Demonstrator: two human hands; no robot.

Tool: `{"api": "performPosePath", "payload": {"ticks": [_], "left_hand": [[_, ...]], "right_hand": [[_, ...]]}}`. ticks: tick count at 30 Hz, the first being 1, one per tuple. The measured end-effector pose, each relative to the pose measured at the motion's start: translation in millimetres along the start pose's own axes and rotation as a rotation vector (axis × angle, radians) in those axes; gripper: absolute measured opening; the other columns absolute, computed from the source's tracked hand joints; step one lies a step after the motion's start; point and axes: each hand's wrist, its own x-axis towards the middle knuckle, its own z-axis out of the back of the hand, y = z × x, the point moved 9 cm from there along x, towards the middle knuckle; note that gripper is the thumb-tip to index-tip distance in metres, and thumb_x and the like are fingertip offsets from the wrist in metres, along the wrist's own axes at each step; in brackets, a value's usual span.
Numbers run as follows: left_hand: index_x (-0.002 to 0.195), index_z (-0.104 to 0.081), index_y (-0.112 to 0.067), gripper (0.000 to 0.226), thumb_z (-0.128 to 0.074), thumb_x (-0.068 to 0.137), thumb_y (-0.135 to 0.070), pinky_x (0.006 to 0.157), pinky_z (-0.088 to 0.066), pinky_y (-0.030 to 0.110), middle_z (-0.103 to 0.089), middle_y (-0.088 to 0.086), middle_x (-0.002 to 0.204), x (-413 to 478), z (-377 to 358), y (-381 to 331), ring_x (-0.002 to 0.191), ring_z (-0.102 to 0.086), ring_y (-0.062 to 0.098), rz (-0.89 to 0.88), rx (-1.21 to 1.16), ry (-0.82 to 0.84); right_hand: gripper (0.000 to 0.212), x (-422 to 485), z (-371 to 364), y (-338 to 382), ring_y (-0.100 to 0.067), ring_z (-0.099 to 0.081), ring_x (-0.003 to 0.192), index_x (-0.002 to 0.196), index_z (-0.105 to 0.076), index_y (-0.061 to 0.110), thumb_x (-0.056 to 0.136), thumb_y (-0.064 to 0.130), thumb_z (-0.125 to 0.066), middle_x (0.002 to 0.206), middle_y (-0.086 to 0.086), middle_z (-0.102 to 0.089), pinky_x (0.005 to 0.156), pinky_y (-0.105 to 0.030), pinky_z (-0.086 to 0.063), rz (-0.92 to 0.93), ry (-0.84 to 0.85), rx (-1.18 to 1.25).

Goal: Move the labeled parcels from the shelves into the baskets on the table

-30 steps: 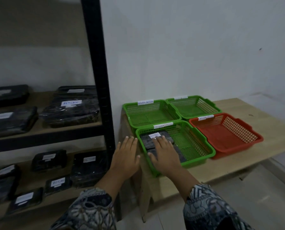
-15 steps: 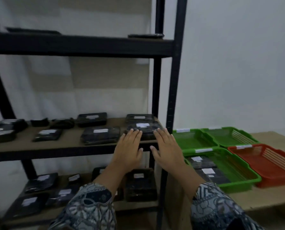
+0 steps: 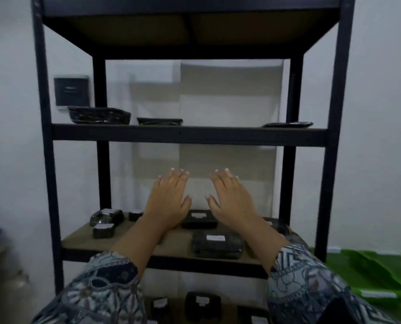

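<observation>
Two hands hung flat and empty, fingers straight: left hand (image 3: 169, 202), right hand (image 3: 233, 202). Below and between them a labelled parcel (image 3: 199, 220) lay on the middle shelf (image 3: 82, 239), long axis crosswise, neither hand clearly nearer.

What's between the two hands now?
Head view: a labelled black parcel sits low in the gap between left hand and right hand; above it, only wall.
</observation>
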Motion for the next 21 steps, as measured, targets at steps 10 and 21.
{"api": "performPosePath", "payload": {"ticks": [10,21], "left_hand": [[0.14,-0.039,-0.009,0.061,-0.037,0.088,-0.041,0.11,-0.025,0.049,-0.039,0.01,0.145,75,54,119,0.138,-0.028,0.027,0.099,0.087,-0.172],[0.133,-0.048,-0.009,0.063,-0.029,0.086,-0.046,0.102,-0.036,0.043,-0.05,0.009,0.134,155,61,188,0.124,-0.043,0.025,0.044,0.06,-0.174]], "right_hand": [[0.056,139,6,63,-0.025,-0.015,0.145,0.145,-0.032,0.013,0.096,0.036,-0.044,0.153,-0.007,-0.028,0.12,-0.04,-0.005,0.194,-0.171,-0.015],[0.048,261,-2,74,-0.026,-0.024,0.14,0.139,-0.041,0.02,0.097,0.043,-0.034,0.148,-0.006,-0.036,0.117,-0.044,-0.014,0.126,-0.149,-0.084]]}}
